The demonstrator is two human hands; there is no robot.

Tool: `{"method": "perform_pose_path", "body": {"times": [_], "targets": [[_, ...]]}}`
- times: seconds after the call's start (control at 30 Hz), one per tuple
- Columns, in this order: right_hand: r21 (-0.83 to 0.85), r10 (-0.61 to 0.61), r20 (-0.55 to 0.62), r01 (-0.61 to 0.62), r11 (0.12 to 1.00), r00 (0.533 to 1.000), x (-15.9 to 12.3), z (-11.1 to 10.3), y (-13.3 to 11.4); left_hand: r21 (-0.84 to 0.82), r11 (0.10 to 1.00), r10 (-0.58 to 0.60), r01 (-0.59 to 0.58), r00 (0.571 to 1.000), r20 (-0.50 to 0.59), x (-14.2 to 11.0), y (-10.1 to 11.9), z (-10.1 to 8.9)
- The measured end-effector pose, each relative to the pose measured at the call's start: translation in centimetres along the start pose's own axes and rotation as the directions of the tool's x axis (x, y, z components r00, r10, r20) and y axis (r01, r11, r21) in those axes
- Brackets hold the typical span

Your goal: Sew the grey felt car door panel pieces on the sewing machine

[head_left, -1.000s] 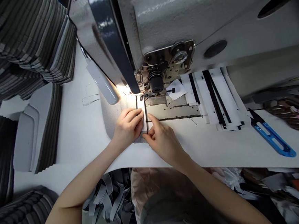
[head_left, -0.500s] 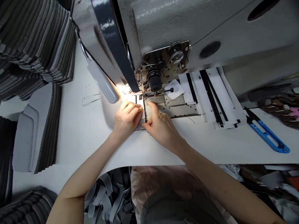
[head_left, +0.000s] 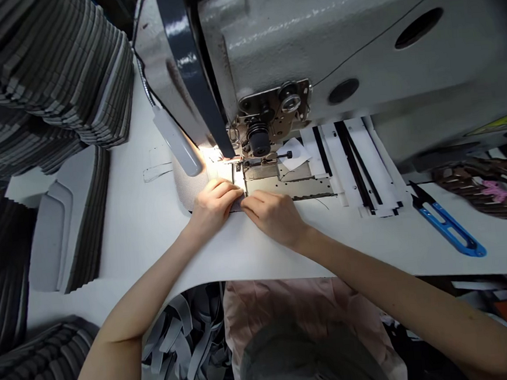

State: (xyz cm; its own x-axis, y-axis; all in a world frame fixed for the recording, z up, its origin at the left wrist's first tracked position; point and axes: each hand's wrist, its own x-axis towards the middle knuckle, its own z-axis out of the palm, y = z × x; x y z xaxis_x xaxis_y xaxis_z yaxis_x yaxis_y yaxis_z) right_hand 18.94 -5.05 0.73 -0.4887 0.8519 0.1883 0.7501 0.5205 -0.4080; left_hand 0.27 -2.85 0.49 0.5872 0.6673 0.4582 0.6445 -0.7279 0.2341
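Note:
A grey fabric piece [head_left: 183, 186] lies under the presser foot of the sewing machine [head_left: 269, 54], lit by a small lamp [head_left: 178, 143]. A white strip [head_left: 238, 176] with a dark line runs along the fabric's right edge. My left hand [head_left: 215, 205] presses on the fabric with its fingers closed together, fingertips at the strip. Close by on the right, my right hand [head_left: 277, 214] pinches the near right corner of the same fabric, fingers bent in. Both hands' fingertips nearly meet there, hiding the corner.
Tall stacks of grey pieces [head_left: 57, 71] stand on the left of the white table [head_left: 152, 245]. White and black strips [head_left: 357, 164] lie right of the needle area. Blue thread snips [head_left: 452, 227] and a brown hair clip [head_left: 486, 189] lie farther right. Grey strips [head_left: 188, 330] hang below the table edge.
My right hand's raised index finger has folded down beside the thumb, into a pinch at the fabric's corner. My left hand stays on the fabric. The camera view has shifted slightly.

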Motion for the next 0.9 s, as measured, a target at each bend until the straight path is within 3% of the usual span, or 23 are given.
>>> {"method": "perform_pose_path", "body": {"times": [0.07,0.2,0.37,0.57,0.77,0.9], "targets": [[-0.095,-0.142,-0.08,0.135,0.986,0.987,-0.7,0.5,0.4,-0.004,1.0,0.031,-0.031,0.999,0.025,0.0,-0.2,-0.3],[-0.229,-0.258,-0.12,0.226,0.947,0.959,-1.2,0.8,0.5,0.016,0.995,0.093,-0.094,0.995,0.033,-0.1,-0.5,-0.6],[-0.271,-0.26,-0.115,0.221,0.937,0.959,-1.3,0.8,0.1,0.041,0.994,0.101,-0.099,0.994,-0.043,-0.6,-0.4,-0.3],[-0.229,-0.248,-0.108,0.219,0.949,0.963,-1.6,0.8,0.4,-0.013,0.998,0.066,-0.067,0.997,-0.035,-1.1,-0.6,-0.2],[-0.242,-0.299,-0.228,0.243,0.939,0.927,-1.7,1.1,0.8,-0.012,0.997,0.075,-0.076,0.996,-0.055,-1.4,-0.7,-0.1],[-0.265,-0.296,-0.223,0.235,0.935,0.929,-1.7,1.1,0.6,0.02,0.995,0.094,-0.093,0.995,-0.036,-1.4,-0.7,-0.1]]}}
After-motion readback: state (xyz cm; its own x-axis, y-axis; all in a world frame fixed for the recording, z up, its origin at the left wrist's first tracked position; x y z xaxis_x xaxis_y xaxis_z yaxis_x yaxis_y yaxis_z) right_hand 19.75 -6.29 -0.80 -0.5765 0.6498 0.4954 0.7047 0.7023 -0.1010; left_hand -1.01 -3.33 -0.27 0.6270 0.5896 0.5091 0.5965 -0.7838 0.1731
